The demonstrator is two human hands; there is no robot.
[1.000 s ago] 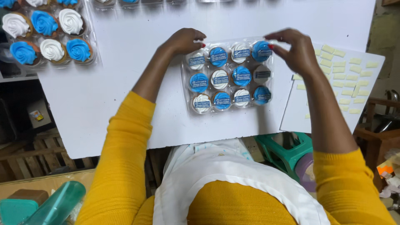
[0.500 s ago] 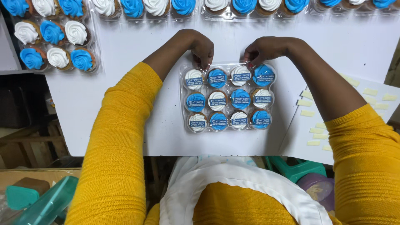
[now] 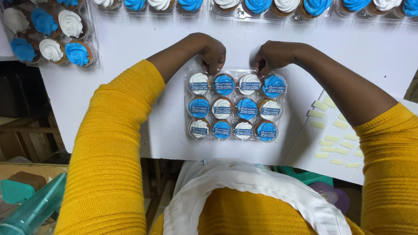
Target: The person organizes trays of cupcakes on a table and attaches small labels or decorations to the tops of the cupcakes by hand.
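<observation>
A clear plastic cupcake box (image 3: 186,114) lies on the white table (image 3: 143,61) right in front of me, lid down. It holds several blue- and white-frosted cupcakes (image 3: 223,107), each topped with a round printed disc. My left hand (image 3: 213,53) pinches the box's far edge near its left half, fingers curled down onto the rim. My right hand (image 3: 271,55) pinches the same far edge to the right. Both arms wear yellow knit sleeves.
More clear boxes of blue and white cupcakes line the far edge (image 3: 270,8) and stand at the far left (image 3: 48,37). A white sheet with small pale sticker strips (image 3: 333,139) lies at right. A teal container (image 3: 32,206) sits below the table, lower left.
Both hands have moved from the box's top corners inward to the middle of its far edge. The view has shifted, bringing the far row of boxes into sight.
</observation>
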